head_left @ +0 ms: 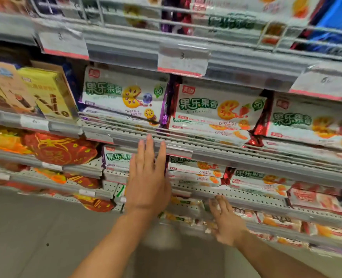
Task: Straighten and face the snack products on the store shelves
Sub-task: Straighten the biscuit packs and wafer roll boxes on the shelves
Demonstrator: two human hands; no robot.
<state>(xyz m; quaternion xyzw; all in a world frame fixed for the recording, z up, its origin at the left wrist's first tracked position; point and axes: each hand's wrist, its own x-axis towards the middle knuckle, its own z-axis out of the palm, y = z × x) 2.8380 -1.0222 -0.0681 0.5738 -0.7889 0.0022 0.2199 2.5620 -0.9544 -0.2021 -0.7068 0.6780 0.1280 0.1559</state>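
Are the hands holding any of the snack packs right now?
No. The left hand is flat and open in front of the shelves, holding nothing. The right hand reaches open toward the lower packs, blurred, gripping nothing visible.

Left hand (148, 184) covers part of a white cookie pack (117, 158); right hand (225, 223) motion-blurred, contact unclear; price tags (183, 61) unreadable; top shelf packs cropped

White snack packs with green lettering (124, 95) lie stacked flat along the tilted shelves (226, 155), faces outward. A strawberry pack (220, 106) sits beside them, slightly askew.
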